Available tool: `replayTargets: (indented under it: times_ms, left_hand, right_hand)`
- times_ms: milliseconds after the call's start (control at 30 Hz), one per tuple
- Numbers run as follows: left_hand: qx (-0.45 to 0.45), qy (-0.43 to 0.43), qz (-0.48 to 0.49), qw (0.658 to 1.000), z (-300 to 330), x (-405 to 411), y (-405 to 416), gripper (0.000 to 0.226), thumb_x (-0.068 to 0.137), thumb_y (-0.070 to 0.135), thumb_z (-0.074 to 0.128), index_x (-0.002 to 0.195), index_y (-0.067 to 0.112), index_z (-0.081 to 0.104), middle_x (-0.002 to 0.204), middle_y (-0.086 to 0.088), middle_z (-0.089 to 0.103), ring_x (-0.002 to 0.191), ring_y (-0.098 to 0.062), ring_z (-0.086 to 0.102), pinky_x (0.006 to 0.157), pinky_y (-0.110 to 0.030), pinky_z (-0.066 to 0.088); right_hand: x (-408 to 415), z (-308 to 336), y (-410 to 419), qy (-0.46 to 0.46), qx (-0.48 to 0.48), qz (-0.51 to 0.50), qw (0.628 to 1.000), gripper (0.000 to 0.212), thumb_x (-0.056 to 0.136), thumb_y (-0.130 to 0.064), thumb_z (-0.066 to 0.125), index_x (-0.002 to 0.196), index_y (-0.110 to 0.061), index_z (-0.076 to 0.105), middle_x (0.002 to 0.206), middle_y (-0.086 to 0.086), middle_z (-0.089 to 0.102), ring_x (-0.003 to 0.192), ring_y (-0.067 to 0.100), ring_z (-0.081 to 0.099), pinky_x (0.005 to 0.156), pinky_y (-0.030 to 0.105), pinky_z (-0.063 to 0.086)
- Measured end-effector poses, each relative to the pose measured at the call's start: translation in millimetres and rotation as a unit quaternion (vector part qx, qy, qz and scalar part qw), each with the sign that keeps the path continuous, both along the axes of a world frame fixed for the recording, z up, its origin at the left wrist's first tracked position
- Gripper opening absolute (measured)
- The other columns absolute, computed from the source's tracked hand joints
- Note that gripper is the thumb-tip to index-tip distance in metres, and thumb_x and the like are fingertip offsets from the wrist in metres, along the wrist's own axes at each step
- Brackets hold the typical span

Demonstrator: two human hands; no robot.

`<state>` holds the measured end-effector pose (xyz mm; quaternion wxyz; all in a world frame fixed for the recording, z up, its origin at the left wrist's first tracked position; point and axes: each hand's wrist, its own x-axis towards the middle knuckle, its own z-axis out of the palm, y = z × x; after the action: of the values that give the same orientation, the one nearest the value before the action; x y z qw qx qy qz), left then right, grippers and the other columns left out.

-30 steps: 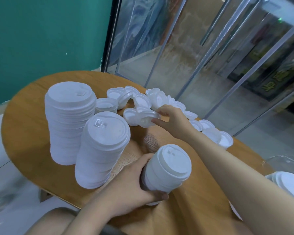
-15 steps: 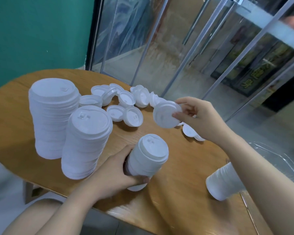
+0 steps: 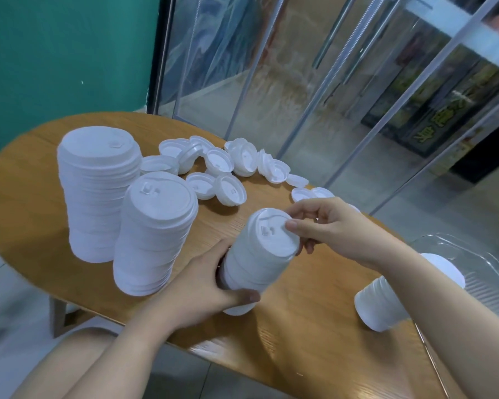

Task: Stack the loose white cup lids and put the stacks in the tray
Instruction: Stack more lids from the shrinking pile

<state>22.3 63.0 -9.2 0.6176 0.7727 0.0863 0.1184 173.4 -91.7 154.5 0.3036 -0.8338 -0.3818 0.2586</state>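
From the head camera, the left hand (image 3: 202, 286) is gripping the lower part of a short stack of lids (image 3: 257, 257), fingers and thumb curled round it, tilting it above the wooden table (image 3: 300, 326). The right hand (image 3: 326, 226) is pinching the top lid (image 3: 274, 231) at its rim, thumb on the face and fingers wrapped behind, seating it on that stack.

The lids are looking light, thin and a little springy, so a stack is likely staying together only if squeezed gently round its sides low down; a hard squeeze could be buckling it, and single lids are best taken by the rim.

Two taller stacks (image 3: 153, 234) are standing to the left, loose lids (image 3: 231, 165) are lying scattered at the far edge, and another stack (image 3: 386, 303) is lying on its side at the clear tray (image 3: 478, 272) on the right.

Half a second ago the right hand was holding this lid in the air, apart from the stack; now the lid is resting on top of it
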Motion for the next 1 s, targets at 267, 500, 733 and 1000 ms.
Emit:
replayTargets:
  times_ms: [267, 500, 733, 1000]
  left_hand:
    - [0.015, -0.001, 0.002, 1.0, 1, 0, -1, 0.085, 0.069, 0.036, 0.095, 0.139, 0.051, 0.049, 0.128, 0.032, 0.062, 0.119, 0.011, 0.056, 0.1, -0.023, 0.047]
    - [0.016, -0.021, 0.02, 0.999, 7, 0, -7, 0.093, 0.065, 0.032, 0.098, 0.14, 0.05, 0.045, 0.126, 0.031, 0.062, 0.117, 0.007, 0.059, 0.098, -0.021, 0.049]
    - [0.007, -0.024, 0.018, 1.0, 8, -2, -7, 0.084, 0.066, 0.038, 0.097, 0.135, 0.047, 0.051, 0.127, 0.028, 0.064, 0.119, 0.004, 0.058, 0.101, -0.027, 0.05]
    - [-0.005, -0.011, 0.001, 1.0, 8, -1, -3, 0.085, 0.07, 0.036, 0.095, 0.137, 0.053, 0.047, 0.131, 0.033, 0.06, 0.123, 0.009, 0.054, 0.105, -0.025, 0.045]
  right_hand:
    - [4, -12, 5, -0.008, -0.024, -0.017, 1.0, 0.014, 0.097, -0.027, 0.07, 0.109, -0.02, 0.073, 0.078, -0.008, 0.068, 0.068, 0.01, 0.067, 0.069, 0.026, 0.056]
    - [7, -20, 3, -0.049, -0.034, 0.017, 0.998, 0.014, 0.095, -0.035, 0.071, 0.105, -0.025, 0.074, 0.088, -0.009, 0.068, 0.073, 0.003, 0.065, 0.07, 0.023, 0.054]
    - [37, -3, 12, -0.088, -0.033, 0.008, 0.996, 0.019, 0.1, -0.035, 0.063, 0.109, -0.023, 0.074, 0.09, -0.009, 0.075, 0.078, 0.003, 0.07, 0.068, 0.018, 0.053]
    - [102, -83, 63, -0.253, -0.046, 0.04, 0.965, 0.041, 0.087, -0.041, 0.08, 0.124, -0.029, 0.067, 0.125, -0.017, 0.062, 0.118, 0.004, 0.054, 0.103, 0.031, 0.046]
